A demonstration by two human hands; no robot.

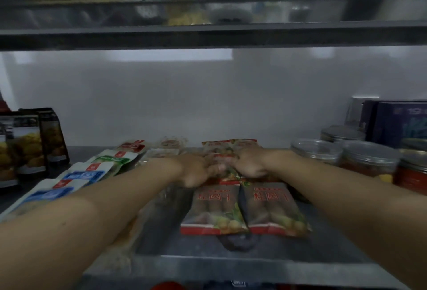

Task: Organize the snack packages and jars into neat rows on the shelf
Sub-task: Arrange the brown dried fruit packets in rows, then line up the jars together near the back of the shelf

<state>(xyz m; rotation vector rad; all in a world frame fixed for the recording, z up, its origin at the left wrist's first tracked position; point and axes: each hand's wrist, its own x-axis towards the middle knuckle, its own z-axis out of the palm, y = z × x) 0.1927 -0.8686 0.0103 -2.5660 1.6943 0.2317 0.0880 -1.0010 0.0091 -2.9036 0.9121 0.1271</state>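
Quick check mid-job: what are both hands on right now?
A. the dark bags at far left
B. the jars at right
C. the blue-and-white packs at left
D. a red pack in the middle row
D: the left hand and right hand meet over a red pack in the middle row, apart from the jars and the blue-and-white packs.
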